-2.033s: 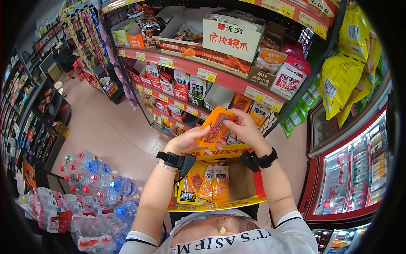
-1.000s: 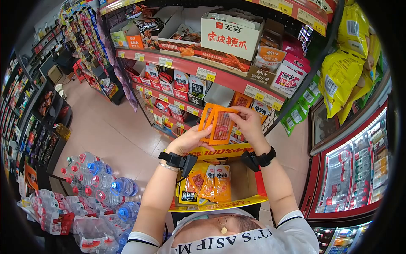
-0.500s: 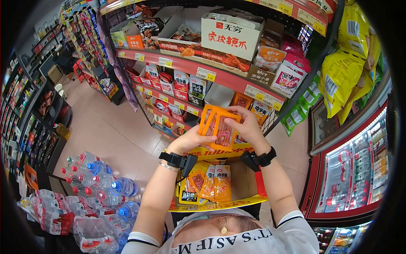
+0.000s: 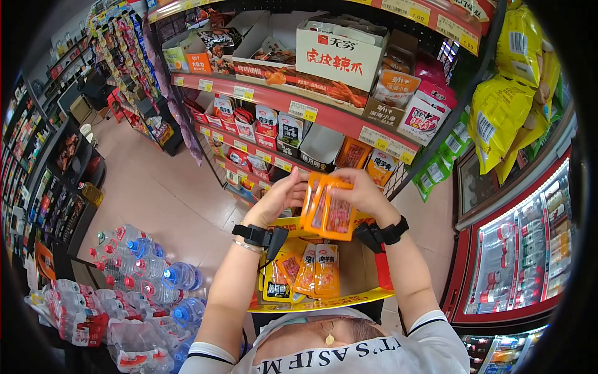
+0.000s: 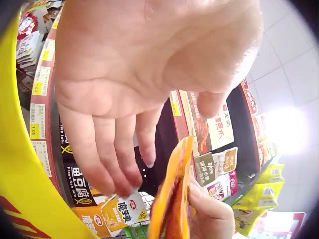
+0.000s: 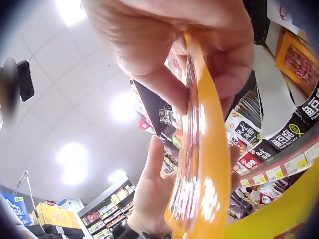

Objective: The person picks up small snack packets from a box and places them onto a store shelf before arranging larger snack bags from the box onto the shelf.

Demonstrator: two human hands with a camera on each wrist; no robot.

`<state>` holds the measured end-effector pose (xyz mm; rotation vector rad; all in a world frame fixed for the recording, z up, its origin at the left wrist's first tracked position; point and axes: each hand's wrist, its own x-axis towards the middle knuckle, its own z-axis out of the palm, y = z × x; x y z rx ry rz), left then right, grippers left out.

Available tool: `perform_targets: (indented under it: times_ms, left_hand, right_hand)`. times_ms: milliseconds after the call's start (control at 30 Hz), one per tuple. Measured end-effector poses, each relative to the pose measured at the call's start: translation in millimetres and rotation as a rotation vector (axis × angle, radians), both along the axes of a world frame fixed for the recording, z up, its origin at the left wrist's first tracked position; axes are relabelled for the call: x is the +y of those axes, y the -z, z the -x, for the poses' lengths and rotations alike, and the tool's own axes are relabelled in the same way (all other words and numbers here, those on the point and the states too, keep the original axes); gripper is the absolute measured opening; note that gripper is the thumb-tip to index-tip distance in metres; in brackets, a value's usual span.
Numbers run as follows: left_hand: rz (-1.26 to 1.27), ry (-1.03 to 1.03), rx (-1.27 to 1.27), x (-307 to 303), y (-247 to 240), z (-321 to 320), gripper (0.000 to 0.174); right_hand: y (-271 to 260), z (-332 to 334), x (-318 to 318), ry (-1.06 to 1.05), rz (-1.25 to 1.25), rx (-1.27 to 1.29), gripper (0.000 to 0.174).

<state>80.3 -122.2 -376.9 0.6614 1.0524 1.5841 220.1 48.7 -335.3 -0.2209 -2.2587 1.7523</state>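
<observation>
My right hand point(image 4: 366, 192) pinches a small stack of orange snack packets point(image 4: 330, 212) with clear windows, reddish strips showing inside. In the right wrist view its thumb and fingers grip the top edge of the packets point(image 6: 207, 144). My left hand point(image 4: 279, 198) is beside the stack, palm turned toward it; in the left wrist view its fingers point(image 5: 124, 144) extend loosely around nothing. Below both hands is a yellow-and-red carton point(image 4: 324, 304). Inside lie orange packets point(image 4: 326, 271) and a black-and-yellow packet point(image 4: 277, 288).
A snack rack point(image 4: 261, 93) with priced shelves and boxed packets stands ahead. Yellow bags point(image 4: 498, 118) hang at the right, above a lit drinks fridge point(image 4: 511, 255). Shrink-wrapped water bottles point(image 4: 149, 268) crowd the floor at left.
The left hand has let go of the orange packets and drawn slightly away from them. The right hand now holds the stack alone, a little lower and further right.
</observation>
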Motion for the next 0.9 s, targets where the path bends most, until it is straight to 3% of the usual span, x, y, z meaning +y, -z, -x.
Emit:
perform_targets:
  times_ms: [67, 100, 167, 233, 300, 333, 367, 433, 500, 567, 633, 700, 767, 833, 900]
  left_hand:
    - [0.079, -0.119, 0.047, -0.9, -4.1, 0.1, 0.042]
    - [0.079, -0.118, 0.048, 0.0, 0.4, 0.9, 0.042]
    - [0.221, -0.153, 0.239, 3.0, 12.9, 3.9, 0.033]
    - [0.231, -0.150, 0.220, 3.6, 9.1, 0.9, 0.027]
    - [0.236, -0.105, 0.232, 3.3, 6.3, -1.9, 0.027]
    - [0.236, -0.105, 0.232, 3.3, 4.2, -3.7, 0.027]
    - [0.246, -0.100, 0.242, 3.2, 2.1, -5.6, 0.026]
    - [0.253, -0.096, 0.252, 3.9, 3.2, -5.8, 0.026]
    - [0.284, -0.093, 0.293, 6.4, 8.9, -3.7, 0.025]
    - [0.295, -0.081, 0.298, 8.6, 11.7, -3.1, 0.025]
    - [0.308, -0.067, 0.303, 10.3, 12.5, -4.1, 0.025]
    - [0.339, -0.065, 0.326, 11.2, 12.0, -5.6, 0.026]
    - [0.353, -0.064, 0.333, 11.2, 9.0, -7.6, 0.026]
    - [0.368, -0.064, 0.340, 10.3, 8.8, -7.4, 0.027]
    - [0.372, -0.064, 0.334, 11.3, 12.9, -5.7, 0.027]
  right_hand:
    - [4.7, 0.3, 2.3, -0.379, -0.231, -0.105, 0.029]
    - [2.8, -0.6, -2.1, -0.378, -0.231, -0.104, 0.029]
    - [-1.6, -3.2, -17.2, -0.703, -0.180, -0.336, 0.028]
    - [3.5, -1.3, -19.8, -0.727, -0.210, -0.363, 0.026]
    - [11.1, 6.0, -18.0, -0.592, -0.341, -0.191, 0.022]
    - [0.0, 4.9, -18.3, -0.493, -0.196, -0.340, 0.021]
    - [2.8, 6.8, -15.8, -0.493, -0.197, -0.341, 0.021]
    - [1.5, 10.9, -14.9, -0.238, -0.070, -0.237, 0.019]
    - [1.7, 10.4, -10.7, -0.124, -0.172, -0.265, 0.020]
    - [15.9, 15.2, -5.4, 0.178, -0.451, 0.055, 0.020]
    - [16.0, 15.6, -1.6, 0.269, -0.463, -0.024, 0.031]
    - [20.7, 18.6, 8.4, 0.562, -1.019, 0.138, 0.041]
    - [16.7, 20.1, 17.4, 0.580, -1.027, 0.022, 0.047]
    - [19.2, 21.4, 28.4, 0.810, -1.249, -0.104, 0.050]
    - [22.9, 19.7, 44.9, 0.773, -1.196, -0.176, 0.045]
